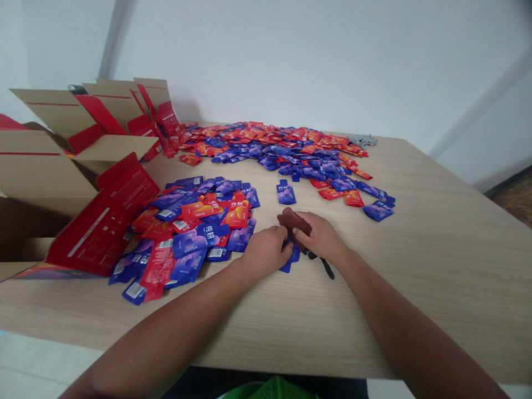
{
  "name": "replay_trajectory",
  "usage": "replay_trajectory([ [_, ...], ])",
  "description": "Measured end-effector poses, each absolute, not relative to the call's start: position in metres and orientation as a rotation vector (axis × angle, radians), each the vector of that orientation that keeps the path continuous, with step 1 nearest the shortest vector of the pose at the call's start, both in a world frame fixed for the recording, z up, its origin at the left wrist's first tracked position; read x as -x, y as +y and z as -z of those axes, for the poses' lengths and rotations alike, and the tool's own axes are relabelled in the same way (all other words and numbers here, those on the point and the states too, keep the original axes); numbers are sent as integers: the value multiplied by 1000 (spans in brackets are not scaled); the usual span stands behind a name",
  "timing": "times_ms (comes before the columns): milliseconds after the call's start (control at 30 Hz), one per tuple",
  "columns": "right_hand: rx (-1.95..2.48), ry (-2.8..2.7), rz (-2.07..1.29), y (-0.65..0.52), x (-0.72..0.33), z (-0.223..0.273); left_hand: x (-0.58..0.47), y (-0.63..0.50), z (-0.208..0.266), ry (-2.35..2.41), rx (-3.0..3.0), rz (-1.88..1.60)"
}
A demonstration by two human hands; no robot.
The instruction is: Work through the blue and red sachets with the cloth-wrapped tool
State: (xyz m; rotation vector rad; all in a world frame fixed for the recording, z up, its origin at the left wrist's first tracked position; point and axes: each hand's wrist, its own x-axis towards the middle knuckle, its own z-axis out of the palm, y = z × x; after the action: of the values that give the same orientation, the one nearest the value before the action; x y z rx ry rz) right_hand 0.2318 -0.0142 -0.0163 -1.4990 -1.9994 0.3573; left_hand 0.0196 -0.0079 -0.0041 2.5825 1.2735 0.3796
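In front of me, my right hand (322, 235) is closed on a dark brown, flat, soft-looking piece (296, 220) with a wavy edge. A thin black strap (327, 269) sticks out below that hand. Curled fingers of my left hand (268, 250) meet the near left edge of the brown piece; what they grip is hidden. Partly covered under both hands lies a blue packet (288, 266). Just beyond the brown piece, another blue-purple packet (286, 194) lies flat by itself. Left of my left hand spreads a loose heap of blue and red-orange packets (199, 235).
Open red and tan cardboard boxes (103, 221) stand along the table's left side. A long pile of red and blue packets (274, 145) runs across the back, with a grey cloth (363, 141) at its right end. Several packets (378, 210) lie right of centre on the wooden table (436, 266).
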Motion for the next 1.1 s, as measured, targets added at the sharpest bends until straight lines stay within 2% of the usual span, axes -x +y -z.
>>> replay_trajectory([
  [1100, 1774, -1844, -189, -8, -241, 19, -20, -10, -1, 1299, -2545, -318],
])
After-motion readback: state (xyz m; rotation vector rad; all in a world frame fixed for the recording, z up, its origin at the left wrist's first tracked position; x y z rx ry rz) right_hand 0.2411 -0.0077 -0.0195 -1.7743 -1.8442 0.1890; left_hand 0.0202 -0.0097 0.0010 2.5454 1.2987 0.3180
